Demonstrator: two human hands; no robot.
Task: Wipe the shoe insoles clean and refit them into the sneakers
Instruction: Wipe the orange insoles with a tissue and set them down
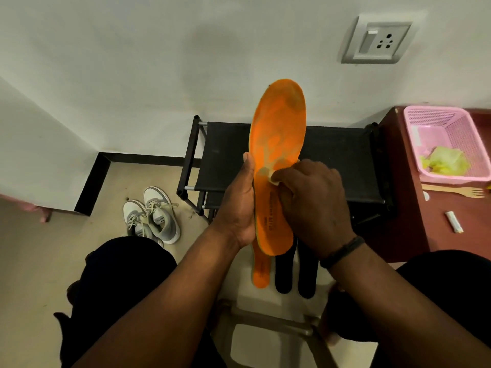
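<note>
Floor (39,261) bears sneakers (151,215), three insoles (283,274).

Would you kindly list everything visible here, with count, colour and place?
held insole: one, orange, upright in front of the rack
wipe: one, pale, pressed on the held insole
floor insoles: three, one orange and two black, side by side below the hands
sneakers: two, white and grey, on the floor at left
rack: one, black, against the wall
basket: one, pink, on the table, yellow-green scraps inside
table: one, dark red, at right
fork: one, wooden, on the table
socket: one, white, on the wall
left hand: grips the held insole's edge
right hand: pinches the wipe, black wristband
</note>
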